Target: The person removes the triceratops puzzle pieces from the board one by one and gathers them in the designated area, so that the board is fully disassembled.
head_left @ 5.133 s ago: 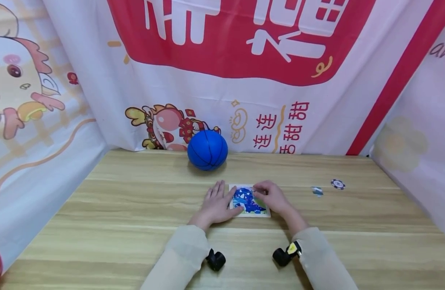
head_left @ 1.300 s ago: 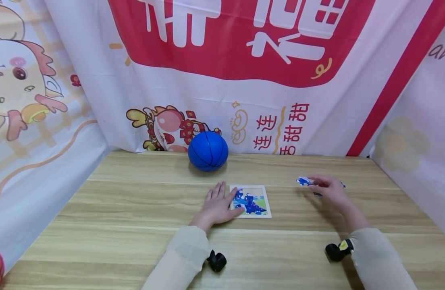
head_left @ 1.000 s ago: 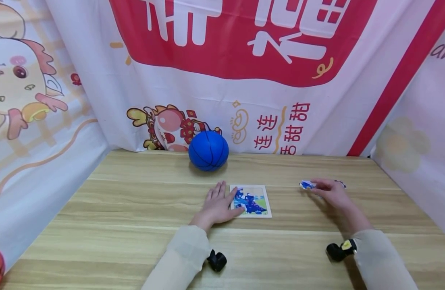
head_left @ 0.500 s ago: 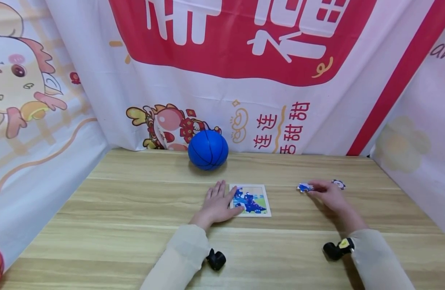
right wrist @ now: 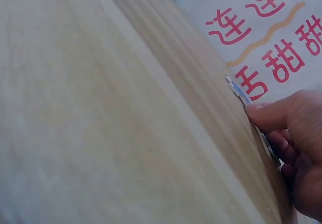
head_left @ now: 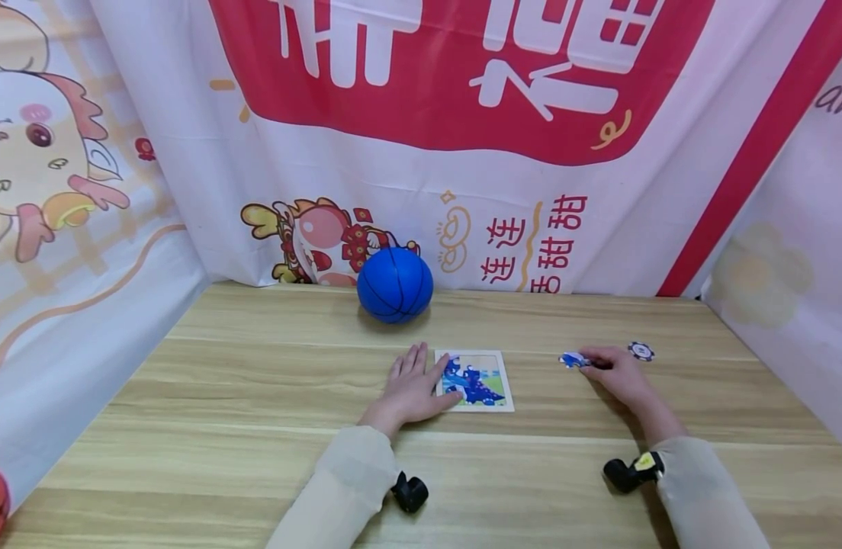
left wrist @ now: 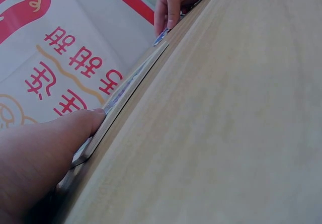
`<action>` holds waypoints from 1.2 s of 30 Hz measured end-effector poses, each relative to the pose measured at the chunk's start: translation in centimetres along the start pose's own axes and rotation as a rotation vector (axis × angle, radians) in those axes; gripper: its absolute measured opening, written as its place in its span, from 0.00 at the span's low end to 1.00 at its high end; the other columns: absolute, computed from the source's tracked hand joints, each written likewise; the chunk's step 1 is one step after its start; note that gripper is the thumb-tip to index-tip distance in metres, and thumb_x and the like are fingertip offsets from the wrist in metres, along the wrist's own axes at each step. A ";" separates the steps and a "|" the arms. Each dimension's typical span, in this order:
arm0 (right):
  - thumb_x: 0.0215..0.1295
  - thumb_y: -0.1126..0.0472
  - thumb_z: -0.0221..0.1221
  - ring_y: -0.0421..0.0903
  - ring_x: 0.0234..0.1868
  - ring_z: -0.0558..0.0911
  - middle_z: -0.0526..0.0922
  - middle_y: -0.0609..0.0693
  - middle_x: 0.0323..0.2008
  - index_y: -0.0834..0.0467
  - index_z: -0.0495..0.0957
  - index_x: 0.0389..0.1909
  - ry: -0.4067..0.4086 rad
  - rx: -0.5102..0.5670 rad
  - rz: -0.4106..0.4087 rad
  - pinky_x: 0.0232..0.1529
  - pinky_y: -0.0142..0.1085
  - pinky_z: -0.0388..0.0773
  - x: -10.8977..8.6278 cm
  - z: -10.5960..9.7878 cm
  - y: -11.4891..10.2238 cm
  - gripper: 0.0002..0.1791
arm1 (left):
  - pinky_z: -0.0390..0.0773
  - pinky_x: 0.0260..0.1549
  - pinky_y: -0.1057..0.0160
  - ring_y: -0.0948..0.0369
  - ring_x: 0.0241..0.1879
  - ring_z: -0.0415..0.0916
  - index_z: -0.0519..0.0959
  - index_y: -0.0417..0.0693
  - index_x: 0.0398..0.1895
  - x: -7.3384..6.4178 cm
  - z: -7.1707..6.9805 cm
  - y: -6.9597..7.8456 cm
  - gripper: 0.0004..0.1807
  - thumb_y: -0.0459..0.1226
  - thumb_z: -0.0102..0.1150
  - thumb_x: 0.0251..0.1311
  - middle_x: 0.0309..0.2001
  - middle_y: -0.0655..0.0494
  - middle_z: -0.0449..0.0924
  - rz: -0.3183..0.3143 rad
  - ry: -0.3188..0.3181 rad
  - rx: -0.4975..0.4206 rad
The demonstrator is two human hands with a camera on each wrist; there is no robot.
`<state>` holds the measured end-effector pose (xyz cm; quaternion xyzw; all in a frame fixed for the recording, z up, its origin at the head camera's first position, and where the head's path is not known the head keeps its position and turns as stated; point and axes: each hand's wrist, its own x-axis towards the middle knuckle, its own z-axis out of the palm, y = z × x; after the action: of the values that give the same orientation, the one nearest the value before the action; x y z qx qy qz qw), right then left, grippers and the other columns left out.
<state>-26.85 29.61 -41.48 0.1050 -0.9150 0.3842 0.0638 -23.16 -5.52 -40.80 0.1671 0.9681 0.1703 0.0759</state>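
Puzzle piece (head_left: 572, 359) pinched; right hand (head_left: 620, 374) seemingly hides part.

Passage toward 3 o'clock

In the head view, from the puzzle board (head_left: 505, 381), bare tabletop (head_left: 538, 385) runs to 3 o'clock, up to the right hand (head_left: 621, 375) pinching a puzzle piece (head_left: 572, 360). The left hand (head_left: 409, 387) blocks 9 o'clock, the blue ball (head_left: 395, 284) 11.

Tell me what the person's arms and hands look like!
The left sleeve and right sleeve are pale beige fabric. The rounded left wrist camera is black; the black right camera has a yellow patch. The left hand and right hand are gloveless.
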 end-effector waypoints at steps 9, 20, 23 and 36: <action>0.53 0.67 0.57 0.58 0.46 0.68 0.72 0.66 0.45 0.69 0.73 0.46 -0.020 -0.006 0.012 0.45 0.50 0.62 0.1 0.0 0.0 0.18 | 0.32 0.56 0.49 0.51 0.63 0.26 0.48 0.60 0.66 -0.1 -0.1 0.1 0.41 0.65 0.37 0.50 0.66 0.46 0.32 -0.002 0.005 0.007; 0.54 0.66 0.57 0.59 0.47 0.66 0.71 0.66 0.45 0.69 0.72 0.48 -0.051 -0.020 0.032 0.47 0.52 0.60 0.1 -0.1 -0.4 0.19 | 0.32 0.56 0.49 0.51 0.63 0.26 0.48 0.59 0.66 0.0 0.0 0.1 0.41 0.65 0.37 0.51 0.66 0.46 0.32 0.001 -0.001 0.004; 0.54 0.65 0.57 0.59 0.47 0.66 0.70 0.66 0.45 0.69 0.71 0.48 -0.057 -0.026 0.035 0.47 0.52 0.59 0.1 -0.1 -0.5 0.20 | 0.31 0.56 0.49 0.51 0.63 0.26 0.48 0.59 0.66 0.0 -0.1 0.1 0.41 0.65 0.37 0.51 0.66 0.46 0.32 -0.002 -0.004 0.005; 0.53 0.67 0.57 0.57 0.43 0.70 0.73 0.66 0.42 0.73 0.69 0.49 -0.099 0.001 0.018 0.44 0.48 0.64 0.4 -0.4 -0.9 0.22 | 0.32 0.56 0.49 0.52 0.63 0.26 0.48 0.59 0.66 0.1 0.0 0.0 0.41 0.66 0.36 0.50 0.66 0.46 0.31 0.000 -0.003 0.017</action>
<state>-26.96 29.24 -40.48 0.1160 -0.9178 0.3793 0.0150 -23.23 -5.51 -40.78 0.1677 0.9695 0.1619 0.0758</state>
